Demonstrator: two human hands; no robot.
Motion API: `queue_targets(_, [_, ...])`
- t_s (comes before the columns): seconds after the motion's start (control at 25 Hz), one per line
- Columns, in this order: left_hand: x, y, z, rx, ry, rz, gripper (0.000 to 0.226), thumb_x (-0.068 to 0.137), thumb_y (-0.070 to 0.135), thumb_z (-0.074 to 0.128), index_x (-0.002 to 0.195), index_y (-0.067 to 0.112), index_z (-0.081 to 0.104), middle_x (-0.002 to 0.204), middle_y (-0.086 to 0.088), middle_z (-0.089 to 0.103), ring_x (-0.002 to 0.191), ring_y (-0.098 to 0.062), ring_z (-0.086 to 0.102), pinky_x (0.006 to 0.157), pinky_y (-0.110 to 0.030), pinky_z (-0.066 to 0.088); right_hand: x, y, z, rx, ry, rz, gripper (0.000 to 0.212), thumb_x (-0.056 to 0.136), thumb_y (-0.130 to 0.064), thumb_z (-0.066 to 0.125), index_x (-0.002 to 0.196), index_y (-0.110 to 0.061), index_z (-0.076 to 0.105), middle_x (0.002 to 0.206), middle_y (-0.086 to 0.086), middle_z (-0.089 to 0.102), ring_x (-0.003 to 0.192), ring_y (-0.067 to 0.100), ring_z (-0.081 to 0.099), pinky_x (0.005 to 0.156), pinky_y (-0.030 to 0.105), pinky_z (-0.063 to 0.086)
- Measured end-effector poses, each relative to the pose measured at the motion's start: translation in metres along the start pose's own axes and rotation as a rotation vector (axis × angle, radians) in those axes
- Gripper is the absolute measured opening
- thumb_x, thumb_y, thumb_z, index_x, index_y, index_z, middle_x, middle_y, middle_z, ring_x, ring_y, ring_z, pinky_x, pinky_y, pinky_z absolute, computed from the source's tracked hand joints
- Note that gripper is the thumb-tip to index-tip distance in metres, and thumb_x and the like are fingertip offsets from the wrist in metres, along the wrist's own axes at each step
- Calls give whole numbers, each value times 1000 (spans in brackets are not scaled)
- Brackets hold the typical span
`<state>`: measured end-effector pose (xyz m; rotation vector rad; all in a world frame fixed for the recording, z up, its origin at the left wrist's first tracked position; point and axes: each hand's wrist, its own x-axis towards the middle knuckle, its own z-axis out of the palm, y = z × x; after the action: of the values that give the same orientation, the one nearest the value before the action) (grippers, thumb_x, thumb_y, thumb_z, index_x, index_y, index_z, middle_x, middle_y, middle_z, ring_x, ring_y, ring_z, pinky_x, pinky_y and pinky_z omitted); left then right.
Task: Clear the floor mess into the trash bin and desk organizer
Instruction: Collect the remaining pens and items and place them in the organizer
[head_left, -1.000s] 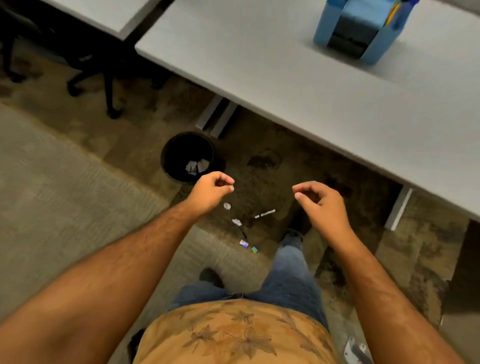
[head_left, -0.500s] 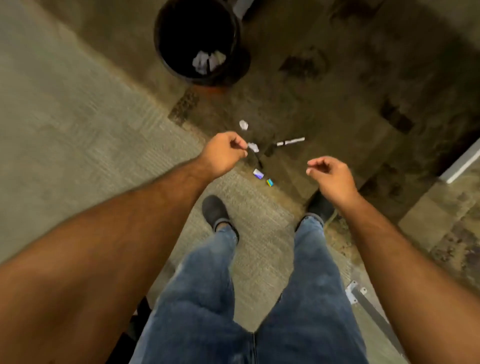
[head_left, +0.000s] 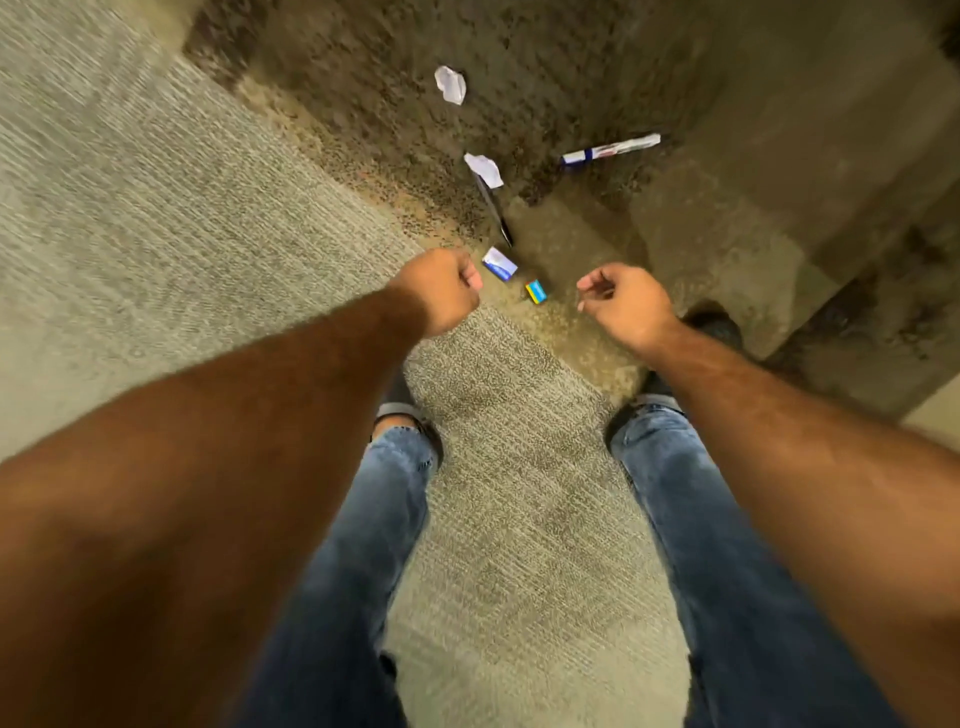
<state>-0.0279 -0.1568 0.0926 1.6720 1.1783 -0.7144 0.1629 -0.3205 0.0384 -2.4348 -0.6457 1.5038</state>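
The mess lies on the carpet ahead of my feet: a crumpled white paper (head_left: 451, 84), a second paper scrap (head_left: 484, 169) over the end of a black pen (head_left: 494, 213), a white marker (head_left: 610, 150), a small blue-and-white box (head_left: 500, 264) and a small yellow-and-blue box (head_left: 535, 291). My left hand (head_left: 447, 288) hangs as a fist just left of the blue-and-white box, holding nothing I can see. My right hand (head_left: 621, 301) hovers right of the yellow-and-blue box, fingers curled loosely and apart, empty. The trash bin and desk organizer are out of view.
My two legs in jeans and dark shoes (head_left: 714, 327) stand on pale carpet (head_left: 156, 208). Darker patterned carpet (head_left: 571, 52) carries most of the mess. A shadowed darker area lies at the right (head_left: 857, 260).
The view has tilted further down and closer to the floor; the bin has left the top of the frame. Both hands have lowered toward the two small boxes.
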Motion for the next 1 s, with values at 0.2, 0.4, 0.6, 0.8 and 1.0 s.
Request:
queue_targets(0.2, [63, -31, 38, 290, -66, 90, 15, 92, 18, 66, 106, 24, 69, 118, -4, 69, 108, -25, 65, 91, -25, 47, 50, 32, 43, -164, -29, -88, 42, 83, 0, 68, 122, -16, 69, 126, 9, 69, 114, 25, 65, 104, 31, 49])
queue_targets(0.4, [112, -39, 47, 464, 103, 223, 38, 96, 20, 61, 134, 18, 58, 142, -13, 53, 132, -34, 51, 109, -47, 47, 88, 21, 86, -238, -20, -110, 64, 81, -18, 77, 139, -22, 51, 139, 12, 57, 125, 33, 59, 107, 38, 49])
queue_targets(0.6, [136, -28, 66, 667, 161, 347, 51, 89, 10, 61, 137, 23, 52, 138, -8, 50, 128, -32, 47, 93, -48, 53, 109, 5, 99, -373, 120, -228, 46, 81, -18, 75, 123, -14, 59, 122, 18, 63, 111, 39, 63, 92, 38, 52])
queue_targets(0.8, [145, -33, 78, 737, 164, 291, 47, 91, 7, 59, 135, 21, 54, 134, -8, 55, 127, -31, 51, 89, -48, 59, 125, -7, 84, -146, 103, -137, 7, 81, -20, 69, 86, -18, 63, 91, 7, 68, 87, 30, 65, 72, 32, 50])
queue_targets(1.0, [152, -40, 74, 551, 159, 295, 40, 83, 8, 68, 120, 17, 58, 124, -6, 58, 121, -29, 54, 94, -45, 57, 148, -31, 64, -12, 199, -97, 10, 87, -15, 61, 79, -14, 67, 77, 1, 69, 75, 20, 65, 59, 27, 43])
